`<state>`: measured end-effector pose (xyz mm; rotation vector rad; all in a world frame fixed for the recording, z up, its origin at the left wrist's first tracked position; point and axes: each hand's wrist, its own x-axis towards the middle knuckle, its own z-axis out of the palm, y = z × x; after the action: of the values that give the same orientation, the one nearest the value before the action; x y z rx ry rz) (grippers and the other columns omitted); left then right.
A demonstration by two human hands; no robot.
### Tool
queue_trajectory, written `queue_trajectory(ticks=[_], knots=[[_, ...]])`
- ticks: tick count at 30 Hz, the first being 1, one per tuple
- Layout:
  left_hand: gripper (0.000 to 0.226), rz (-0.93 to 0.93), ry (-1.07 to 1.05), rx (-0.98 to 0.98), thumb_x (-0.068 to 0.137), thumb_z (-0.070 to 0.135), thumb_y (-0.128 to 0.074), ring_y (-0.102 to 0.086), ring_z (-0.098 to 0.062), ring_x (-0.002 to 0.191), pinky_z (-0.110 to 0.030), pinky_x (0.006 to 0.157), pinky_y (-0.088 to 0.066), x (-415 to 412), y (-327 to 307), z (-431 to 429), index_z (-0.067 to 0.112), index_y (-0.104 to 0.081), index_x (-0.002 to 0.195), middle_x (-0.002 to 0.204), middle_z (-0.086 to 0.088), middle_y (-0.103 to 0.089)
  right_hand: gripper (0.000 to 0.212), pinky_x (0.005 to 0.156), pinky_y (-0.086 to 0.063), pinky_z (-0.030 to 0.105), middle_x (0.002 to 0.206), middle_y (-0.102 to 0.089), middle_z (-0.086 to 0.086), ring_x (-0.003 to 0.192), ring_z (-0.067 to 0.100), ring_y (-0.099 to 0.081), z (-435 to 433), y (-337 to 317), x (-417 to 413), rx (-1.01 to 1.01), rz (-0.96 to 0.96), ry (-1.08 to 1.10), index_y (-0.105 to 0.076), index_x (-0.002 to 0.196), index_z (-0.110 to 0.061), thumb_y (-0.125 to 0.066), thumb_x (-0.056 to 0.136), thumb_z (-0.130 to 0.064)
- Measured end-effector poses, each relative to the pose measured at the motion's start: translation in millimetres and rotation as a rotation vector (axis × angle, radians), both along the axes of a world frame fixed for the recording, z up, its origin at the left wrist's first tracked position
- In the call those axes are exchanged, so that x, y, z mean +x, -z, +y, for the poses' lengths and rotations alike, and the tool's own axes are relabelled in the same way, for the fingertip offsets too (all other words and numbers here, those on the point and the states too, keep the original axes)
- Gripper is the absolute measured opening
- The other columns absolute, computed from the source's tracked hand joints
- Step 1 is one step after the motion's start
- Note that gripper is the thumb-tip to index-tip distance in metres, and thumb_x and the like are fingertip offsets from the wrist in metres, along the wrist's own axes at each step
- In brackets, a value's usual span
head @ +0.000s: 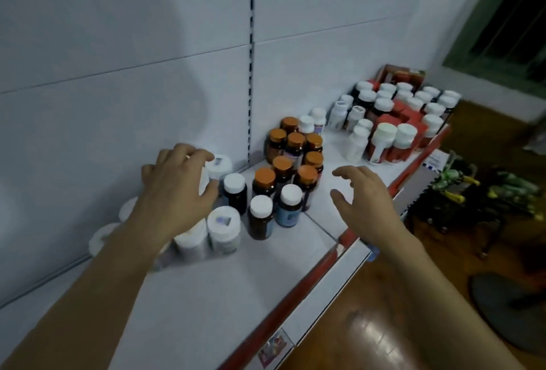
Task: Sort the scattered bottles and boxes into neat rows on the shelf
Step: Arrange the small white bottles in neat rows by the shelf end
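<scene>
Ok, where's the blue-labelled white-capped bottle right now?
Head view, mid-shelf: the blue-labelled bottle stands at the front of the orange-capped bottles, beside a dark white-capped bottle, left of the empty right hand.

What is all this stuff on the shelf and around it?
orange-capped bottles: eight, brown, clustered mid-shelf
dark bottles: three, white caps, just in front of that cluster
white bottles: at least five, white, left by the back panel, partly hidden by the arm
far bottles: many, mostly white-capped, too crowded to count, right end
red boxes: several, red, among the far bottles
shelf: one, white with a red front edge
floor: brown wood, lower right
left hand: fingers curled round a white bottle
right hand: fingers spread, above the shelf front, holding nothing
</scene>
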<state>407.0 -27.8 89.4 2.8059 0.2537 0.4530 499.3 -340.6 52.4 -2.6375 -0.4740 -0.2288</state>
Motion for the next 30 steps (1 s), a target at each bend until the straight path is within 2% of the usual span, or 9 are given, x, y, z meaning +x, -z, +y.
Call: queue_trajectory(ticks=[4, 7, 10, 13, 18, 22, 25, 28, 30], knots=[[0.045, 0.088, 0.132, 0.071, 0.099, 0.035, -0.057, -0.043, -0.028, 0.129, -0.048, 0.101, -0.034, 75, -8, -33, 0.025, -0.051, 0.143, 0.142, -0.001, -0.048, 0.04, 0.095, -0.05, 0.047, 0.129, -0.061, 0.011, 0.115, 0.033, -0.056, -56, -4, 76, -0.041, -0.029, 0.068, -0.059, 0.135, -0.015, -0.066, 0.097, -0.024], [0.045, 0.131, 0.207, 0.113, 0.101, 0.036, -0.051, -0.049, -0.027, 0.125, -0.048, 0.102, -0.042, 131, -14, -68, 0.024, -0.047, 0.144, 0.14, -0.002, -0.051, 0.045, 0.089, -0.049, 0.047, 0.129, -0.059, 0.009, 0.114, 0.035, -0.052, -76, -9, 141, -0.181, -0.09, 0.044, -0.056, 0.139, -0.017, -0.065, 0.095, -0.028], [0.042, 0.145, 0.215, 0.171, 0.1, 0.034, -0.051, -0.055, -0.026, 0.118, -0.048, 0.096, -0.05, 196, -21, -108, 0.023, -0.049, 0.141, 0.131, -0.003, -0.056, 0.055, 0.098, -0.038, 0.052, 0.144, -0.048, 0.003, 0.134, 0.034, -0.034, -81, -16, 201, -0.469, -0.184, -0.134, -0.047, 0.145, -0.027, -0.062, 0.095, -0.042], [0.045, 0.233, 0.171, 0.238, 0.098, 0.026, -0.056, -0.054, -0.028, 0.121, -0.047, 0.096, -0.049, 261, -22, -143, 0.024, -0.048, 0.142, 0.135, -0.003, -0.054, 0.056, 0.108, -0.024, 0.06, 0.148, -0.044, -0.003, 0.147, 0.036, -0.016, -82, -23, 247, -0.726, -0.203, -0.367, -0.047, 0.144, -0.033, -0.063, 0.092, -0.048], [0.036, 0.552, 0.083, 0.485, 0.093, 0.021, -0.063, -0.06, -0.029, 0.107, -0.036, 0.075, -0.042, 332, -6, -170, 0.023, -0.057, 0.129, 0.119, -0.004, -0.058, 0.051, 0.112, -0.018, 0.066, 0.133, -0.058, -0.009, 0.15, 0.033, -0.015, -90, -33, 288, -0.762, -0.209, -0.661, -0.052, 0.138, -0.032, -0.065, 0.092, -0.049], [0.027, 0.59, 0.041, 0.508, 0.096, 0.028, -0.062, -0.06, -0.027, 0.107, -0.035, 0.076, -0.041, 337, -6, -171, 0.022, -0.056, 0.121, 0.117, -0.004, -0.059, 0.05, 0.117, -0.012, 0.064, 0.139, -0.055, -0.011, 0.152, 0.025, -0.013, -97, -49, 293, -0.665, -0.173, -0.717, -0.048, 0.14, -0.031, -0.062, 0.095, -0.048], [0.033, 0.464, -0.007, 0.249, 0.091, 0.033, -0.071, -0.057, -0.024, 0.105, -0.037, 0.081, -0.047, 313, -31, -162, 0.024, -0.057, 0.119, 0.116, -0.001, -0.056, 0.051, 0.116, -0.021, 0.053, 0.139, -0.057, -0.009, 0.148, 0.022, -0.027, -104, -57, 290, -0.378, -0.171, -0.73, -0.051, 0.141, -0.03, -0.068, 0.093, -0.04], [0.032, 0.161, -0.119, -0.172, 0.086, 0.041, -0.075, -0.059, -0.005, 0.088, -0.027, 0.072, -0.047, 257, -54, -153, 0.03, -0.06, 0.113, 0.109, 0.01, -0.062, 0.048, 0.09, -0.048, 0.033, 0.123, -0.061, -0.016, 0.112, 0.008, -0.053, -109, -56, 282, 0.11, -0.088, -0.726, -0.054, 0.135, -0.032, -0.073, 0.09, -0.03], [0.03, -0.084, -0.249, -0.254, 0.086, 0.049, -0.072, -0.059, 0.005, 0.084, -0.012, 0.064, -0.041, 208, -59, -155, 0.033, -0.06, 0.107, 0.099, 0.02, -0.062, 0.044, 0.072, -0.054, 0.022, 0.11, -0.06, -0.029, 0.095, 0.003, -0.061, -98, -50, 271, 0.388, -0.017, -0.726, -0.051, 0.13, -0.04, -0.068, 0.092, -0.027]])
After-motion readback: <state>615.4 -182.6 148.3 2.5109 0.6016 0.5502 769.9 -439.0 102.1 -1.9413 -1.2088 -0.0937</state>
